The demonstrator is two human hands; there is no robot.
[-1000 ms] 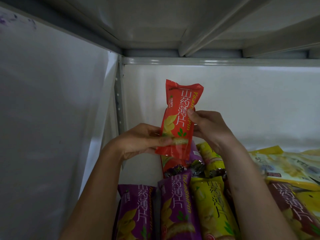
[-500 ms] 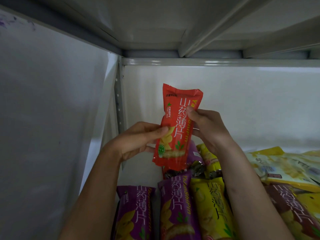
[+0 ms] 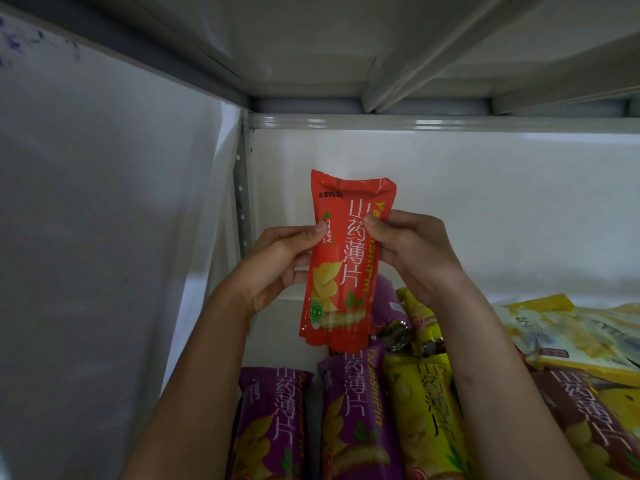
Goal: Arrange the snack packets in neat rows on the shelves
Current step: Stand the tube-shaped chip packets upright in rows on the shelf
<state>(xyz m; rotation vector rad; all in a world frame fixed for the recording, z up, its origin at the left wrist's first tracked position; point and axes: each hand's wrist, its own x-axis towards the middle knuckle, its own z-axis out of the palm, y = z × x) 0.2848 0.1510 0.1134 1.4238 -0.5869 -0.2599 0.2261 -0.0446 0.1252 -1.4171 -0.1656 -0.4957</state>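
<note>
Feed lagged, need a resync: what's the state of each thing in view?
Red packet: upright, held off the shelf.
Left hand: grips its left edge.
Right hand: grips its right edge.
Purple packets: lying flat, side by side.
Yellow packet: flat beside them.

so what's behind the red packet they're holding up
Behind the red packet: the white back wall, and low down a purple packet. Anything directly behind its lower half is covered.

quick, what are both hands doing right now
Left hand: holding the red snack packet by its left edge.
Right hand: holding the same packet by its right edge.
</note>
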